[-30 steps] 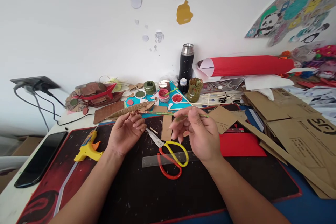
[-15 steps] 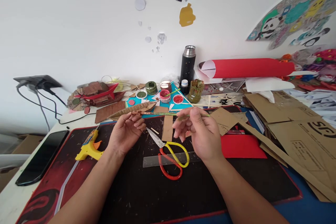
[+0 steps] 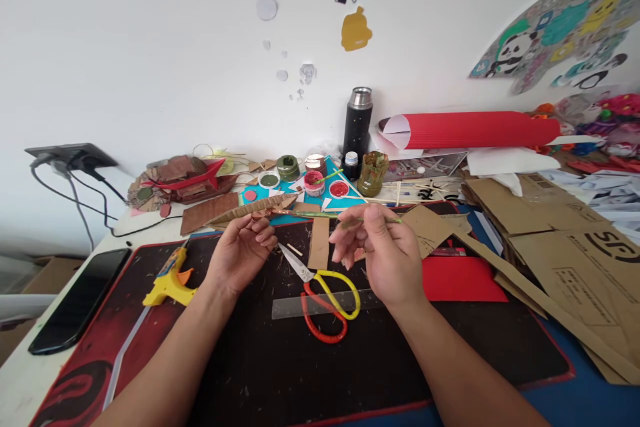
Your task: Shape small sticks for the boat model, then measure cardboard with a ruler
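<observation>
My right hand (image 3: 387, 247) is closed around a thin, green-stained paintbrush (image 3: 315, 214), held nearly level. Its brown-smeared tip reaches left to a small brown-painted piece (image 3: 263, 212) pinched in my left hand (image 3: 245, 247). Fingers hide most of that piece, so its exact shape cannot be told. Below and between the hands lie scissors (image 3: 327, 293) with one red and one yellow handle, over a clear ruler (image 3: 290, 307). Behind the hands, open paint jars stand on a blue sheet, among them a pink jar (image 3: 314, 181) and a green one (image 3: 289, 167).
A yellow glue gun (image 3: 170, 283) and a black phone (image 3: 80, 300) lie at the left. Behind stand a brown cardboard model boat (image 3: 190, 180), a black flask (image 3: 358, 123) and a murky jar (image 3: 373, 175). Cardboard sheets (image 3: 565, 267) and a red roll (image 3: 475, 129) occupy the right.
The brush and the small brown piece have shifted slightly at the left hand's fingertips. Both hands stay almost in place, and the things on the table have not moved.
</observation>
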Demonstrator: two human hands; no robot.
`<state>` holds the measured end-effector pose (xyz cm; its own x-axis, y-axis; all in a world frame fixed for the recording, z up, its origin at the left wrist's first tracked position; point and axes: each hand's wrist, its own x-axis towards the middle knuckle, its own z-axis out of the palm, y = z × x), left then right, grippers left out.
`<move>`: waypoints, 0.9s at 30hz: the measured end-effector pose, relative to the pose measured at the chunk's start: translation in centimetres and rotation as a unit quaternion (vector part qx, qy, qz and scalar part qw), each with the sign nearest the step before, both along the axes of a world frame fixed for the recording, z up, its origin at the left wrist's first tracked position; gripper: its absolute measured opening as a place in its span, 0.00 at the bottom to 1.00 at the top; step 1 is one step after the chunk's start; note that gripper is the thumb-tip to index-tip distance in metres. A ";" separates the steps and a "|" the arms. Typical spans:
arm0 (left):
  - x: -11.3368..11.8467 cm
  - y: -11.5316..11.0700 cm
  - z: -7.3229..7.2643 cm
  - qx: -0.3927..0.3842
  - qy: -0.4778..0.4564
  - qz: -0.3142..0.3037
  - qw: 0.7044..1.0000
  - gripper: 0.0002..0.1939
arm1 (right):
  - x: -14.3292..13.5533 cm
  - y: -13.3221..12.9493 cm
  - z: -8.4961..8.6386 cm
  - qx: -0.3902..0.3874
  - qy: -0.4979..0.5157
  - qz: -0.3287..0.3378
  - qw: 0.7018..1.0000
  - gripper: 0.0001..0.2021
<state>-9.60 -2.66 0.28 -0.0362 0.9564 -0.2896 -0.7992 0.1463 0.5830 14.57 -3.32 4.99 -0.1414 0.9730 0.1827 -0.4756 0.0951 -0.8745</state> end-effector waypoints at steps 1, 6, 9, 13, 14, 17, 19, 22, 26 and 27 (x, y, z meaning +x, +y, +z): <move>0.0 0.0 0.0 -0.001 0.002 -0.001 1.000 0.11 | 0.0 0.0 0.0 0.002 0.001 0.006 1.000 0.22; 0.1 0.1 0.1 -0.009 0.012 0.007 1.000 0.08 | 0.0 -0.1 0.0 -0.007 -0.011 0.019 1.000 0.22; 0.1 0.1 0.2 -0.012 0.011 0.010 1.000 0.09 | 0.1 0.1 0.0 -0.014 -0.004 -0.001 1.000 0.21; 0.1 0.1 0.2 -0.012 0.007 0.010 1.000 0.11 | 0.0 0.0 0.0 -0.005 0.002 0.004 1.000 0.22; 0.1 0.1 0.1 -0.012 0.007 0.011 1.000 0.10 | 0.0 0.0 0.1 -0.003 -0.001 0.008 1.000 0.22; 0.1 0.0 0.0 -0.012 0.008 0.015 1.000 0.09 | -0.1 0.0 0.1 -0.008 -0.014 0.006 1.000 0.22; 0.0 0.0 0.2 -0.007 0.003 0.014 1.000 0.10 | 0.0 0.1 0.0 -0.015 -0.015 -0.008 1.000 0.22; 0.1 -0.3 0.8 0.020 -0.030 0.004 0.999 0.13 | 0.3 0.3 -0.1 -0.018 -0.004 -0.031 0.999 0.21; 0.5 -0.9 1.9 0.068 -0.108 -0.006 0.992 0.17 | 0.3 0.2 -0.3 -0.016 -0.003 -0.028 0.999 0.21; 0.5 -1.1 2.0 0.075 -0.122 -0.005 0.990 0.18 | 0.3 0.2 -0.3 -0.017 -0.006 -0.025 1.000 0.21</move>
<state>-9.06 -3.71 2.27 0.0276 0.9893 -0.1434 -0.9175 0.0820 0.3892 14.84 -3.14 4.73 -0.0947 0.9845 0.1479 -0.4612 0.0883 -0.8829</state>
